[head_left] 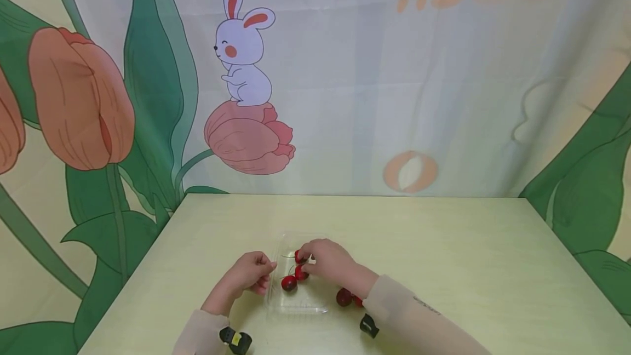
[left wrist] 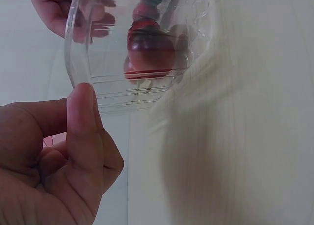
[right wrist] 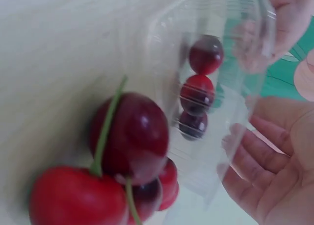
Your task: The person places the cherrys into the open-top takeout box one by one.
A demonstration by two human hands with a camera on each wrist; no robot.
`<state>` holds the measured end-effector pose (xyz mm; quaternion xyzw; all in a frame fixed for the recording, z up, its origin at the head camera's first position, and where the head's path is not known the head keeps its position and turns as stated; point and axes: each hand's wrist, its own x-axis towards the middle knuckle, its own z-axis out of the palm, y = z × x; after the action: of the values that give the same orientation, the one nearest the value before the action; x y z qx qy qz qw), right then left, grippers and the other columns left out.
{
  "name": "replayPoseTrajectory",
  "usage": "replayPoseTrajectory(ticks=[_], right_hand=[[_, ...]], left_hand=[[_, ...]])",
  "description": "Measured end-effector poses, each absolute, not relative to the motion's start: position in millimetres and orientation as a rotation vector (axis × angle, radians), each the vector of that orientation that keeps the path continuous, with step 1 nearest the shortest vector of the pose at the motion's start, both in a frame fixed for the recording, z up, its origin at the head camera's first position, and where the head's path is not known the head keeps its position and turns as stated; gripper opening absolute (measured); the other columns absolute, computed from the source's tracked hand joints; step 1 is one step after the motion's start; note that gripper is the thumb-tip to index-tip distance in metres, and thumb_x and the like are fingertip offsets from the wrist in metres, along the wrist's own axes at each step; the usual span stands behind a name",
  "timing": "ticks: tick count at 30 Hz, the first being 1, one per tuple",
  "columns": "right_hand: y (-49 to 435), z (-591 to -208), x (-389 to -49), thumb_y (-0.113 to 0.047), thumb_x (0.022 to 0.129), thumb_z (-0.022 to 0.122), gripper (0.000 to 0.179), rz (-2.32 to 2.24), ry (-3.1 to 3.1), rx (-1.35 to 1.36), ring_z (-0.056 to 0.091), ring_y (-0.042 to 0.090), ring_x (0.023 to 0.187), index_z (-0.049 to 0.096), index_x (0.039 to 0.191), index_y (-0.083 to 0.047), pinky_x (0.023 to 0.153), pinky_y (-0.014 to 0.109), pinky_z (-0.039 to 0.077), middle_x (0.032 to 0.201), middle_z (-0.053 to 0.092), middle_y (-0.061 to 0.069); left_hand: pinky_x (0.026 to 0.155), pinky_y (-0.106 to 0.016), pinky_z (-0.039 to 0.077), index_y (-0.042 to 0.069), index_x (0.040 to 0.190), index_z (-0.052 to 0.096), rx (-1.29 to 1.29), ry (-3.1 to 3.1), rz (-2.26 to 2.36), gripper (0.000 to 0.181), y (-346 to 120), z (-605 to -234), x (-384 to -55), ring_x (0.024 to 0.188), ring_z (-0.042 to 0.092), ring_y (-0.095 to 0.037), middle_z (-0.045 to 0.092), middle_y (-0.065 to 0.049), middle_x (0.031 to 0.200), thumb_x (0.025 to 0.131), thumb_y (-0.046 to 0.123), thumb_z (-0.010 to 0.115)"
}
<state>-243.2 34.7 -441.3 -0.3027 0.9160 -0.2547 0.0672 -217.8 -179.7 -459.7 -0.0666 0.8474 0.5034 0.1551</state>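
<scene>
A clear plastic container (head_left: 296, 310) sits on the table with three dark red cherries (head_left: 288, 283) in it, lined up in a row. My left hand (head_left: 250, 274) pinches the container's left rim; the left wrist view shows the thumb (left wrist: 81, 107) at the edge. Over the container reaches my right hand (head_left: 329, 261), its fingers close above the upper cherries. Seen in the right wrist view, the right hand's fingers (right wrist: 255, 156) are spread apart and relaxed, with nothing between them. Stems show on some cherries.
Outside the container, beneath my right forearm, lies a cluster of several cherries (head_left: 344, 297), seen large with green stems in the right wrist view. The pale table (head_left: 443, 256) ends at a printed curtain (head_left: 335, 125) behind.
</scene>
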Motion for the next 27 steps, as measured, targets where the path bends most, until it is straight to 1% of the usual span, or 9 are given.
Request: replayPoseTrajectory(ticks=[5,10,15,18,21,24,27], right_hand=[[45,-436,-245,-0.013,0.093,0.074,0.022,-0.862,2.677,-0.933,0.069,0.029,0.105,0.074,0.113,-0.005,0.091,0.040,0.058,0.112,0.076,0.011],[53,-432,-243,-0.016,0.095,0.072,0.024,-0.930,2.651,-0.923,0.068,0.027,0.103,0.073,0.116,-0.006,0.088,0.040,0.057,0.115,0.074,0.011],[61,-427,-236,-0.017,0.095,0.071,0.026,-0.978,2.657,-0.890,0.065,0.022,0.097,0.073,0.117,-0.004,0.081,0.031,0.055,0.115,0.074,0.012],[68,-426,-231,-0.017,0.095,0.071,0.025,-1.022,2.667,-0.857,0.063,0.019,0.093,0.072,0.117,-0.004,0.078,0.027,0.053,0.113,0.074,0.011],[78,-427,-225,-0.016,0.096,0.070,0.023,-1.058,2.688,-0.857,0.064,0.019,0.093,0.073,0.115,-0.004,0.081,0.029,0.055,0.111,0.074,0.010],[89,-432,-221,-0.017,0.097,0.069,0.020,-1.085,2.707,-0.874,0.066,0.020,0.095,0.073,0.113,-0.006,0.086,0.036,0.058,0.109,0.074,0.007],[100,-436,-218,-0.019,0.097,0.069,0.019,-1.131,2.697,-0.875,0.066,0.021,0.096,0.073,0.111,-0.007,0.087,0.041,0.059,0.108,0.074,0.006]], left_hand=[[0.050,-0.020,0.054,0.002,0.092,0.057,-0.193,2.427,1.434,0.018,-180,-460,-218,0.055,0.053,-0.012,0.051,-0.002,0.069,0.104,0.016,0.060],[0.050,-0.020,0.054,0.002,0.092,0.057,-0.195,2.425,1.430,0.018,-180,-460,-219,0.055,0.053,-0.012,0.051,-0.002,0.069,0.104,0.016,0.059],[0.050,-0.020,0.054,0.002,0.091,0.056,-0.190,2.426,1.439,0.019,-181,-461,-219,0.055,0.053,-0.011,0.051,-0.002,0.069,0.104,0.016,0.059],[0.050,-0.021,0.054,0.002,0.092,0.057,-0.191,2.427,1.440,0.019,-181,-461,-218,0.055,0.053,-0.012,0.051,-0.002,0.069,0.104,0.016,0.059],[0.051,-0.021,0.054,0.002,0.092,0.057,-0.193,2.428,1.435,0.019,-181,-461,-218,0.055,0.053,-0.012,0.051,-0.002,0.069,0.104,0.016,0.060],[0.051,-0.021,0.055,0.002,0.092,0.057,-0.192,2.429,1.433,0.019,-181,-460,-218,0.056,0.053,-0.012,0.051,-0.002,0.069,0.104,0.017,0.060],[0.051,-0.021,0.055,0.002,0.092,0.057,-0.197,2.431,1.432,0.019,-181,-459,-217,0.056,0.053,-0.012,0.051,-0.002,0.069,0.104,0.016,0.060]])
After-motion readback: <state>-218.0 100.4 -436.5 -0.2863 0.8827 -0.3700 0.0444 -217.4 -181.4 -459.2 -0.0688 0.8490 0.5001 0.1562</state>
